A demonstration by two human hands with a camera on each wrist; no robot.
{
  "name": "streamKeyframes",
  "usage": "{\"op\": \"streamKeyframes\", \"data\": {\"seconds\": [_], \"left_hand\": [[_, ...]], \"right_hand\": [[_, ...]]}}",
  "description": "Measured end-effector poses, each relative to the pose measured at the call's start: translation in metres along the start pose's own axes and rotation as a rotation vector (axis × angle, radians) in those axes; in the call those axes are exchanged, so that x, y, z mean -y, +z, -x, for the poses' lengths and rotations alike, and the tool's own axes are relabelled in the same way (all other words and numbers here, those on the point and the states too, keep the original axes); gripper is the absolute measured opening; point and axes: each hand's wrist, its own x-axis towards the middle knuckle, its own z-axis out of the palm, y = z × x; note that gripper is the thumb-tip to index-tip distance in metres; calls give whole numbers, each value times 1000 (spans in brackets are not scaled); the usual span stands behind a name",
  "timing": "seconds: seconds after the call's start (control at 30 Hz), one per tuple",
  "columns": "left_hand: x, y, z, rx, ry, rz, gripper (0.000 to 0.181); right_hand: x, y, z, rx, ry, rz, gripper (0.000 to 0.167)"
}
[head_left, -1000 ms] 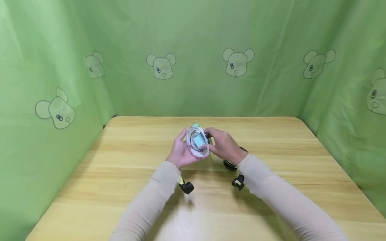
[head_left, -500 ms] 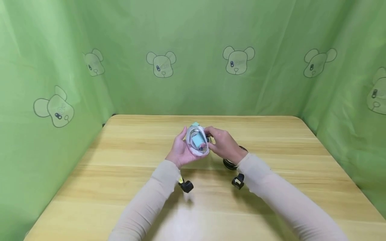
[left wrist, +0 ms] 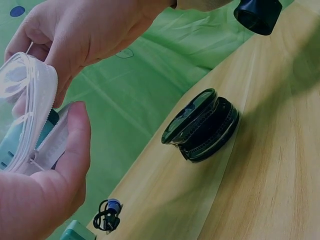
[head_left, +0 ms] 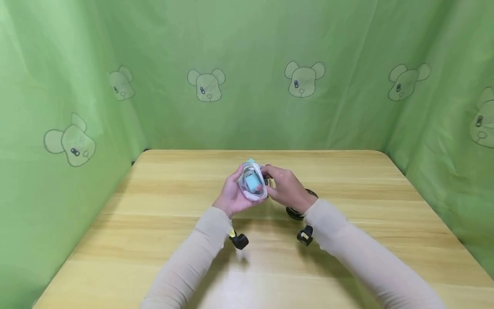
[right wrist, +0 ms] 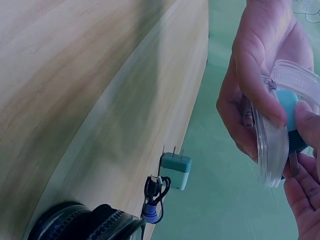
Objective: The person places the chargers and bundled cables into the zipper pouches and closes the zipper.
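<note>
Your left hand [head_left: 233,195] is gripping a clear case [left wrist: 42,95] above the table [head_left: 154,253], its fingers curling round the outside. The zip is gaping towards your right hand [head_left: 287,184], whose thumb and fingers are pinching a plug [right wrist: 287,102] at that mouth. The plug is sitting partly inside the case, between your two hands, its teal body showing through the plastic and its dark end and a metal prong poking out beside your right fingers. Below your right wrist, a round black tub [left wrist: 200,125] is resting on the table, your arm partly hiding it in the head view. Beyond your grip, a teal charger [right wrist: 175,172] is lying near the table's far edge, with a bundled black cable [left wrist: 106,220] just beside it. Behind everything, a green sheet [head_left: 247,116] is hanging, and pale sleeves [head_left: 189,262] are covering both your arms.
</note>
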Motion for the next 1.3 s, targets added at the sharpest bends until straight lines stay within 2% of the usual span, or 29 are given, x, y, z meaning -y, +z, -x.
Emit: {"op": "streamKeyframes", "data": {"seconds": [0.1, 0.3, 0.73, 1.07, 1.3], "left_hand": [[2, -2, 2, -15, 0, -1, 62], [2, 1, 1, 6, 6, -26, 61], [0, 2, -1, 3, -11, -12, 59], [-1, 7, 0, -15, 6, -9, 56], [0, 4, -2, -14, 15, -10, 58]], "right_hand": [[1, 1, 2, 16, 4, -9, 35], [3, 0, 0, -8, -26, -25, 36], [1, 0, -1, -1, -30, 30, 37], [2, -1, -2, -31, -42, 69, 37], [2, -1, -1, -34, -24, 75, 40]]}}
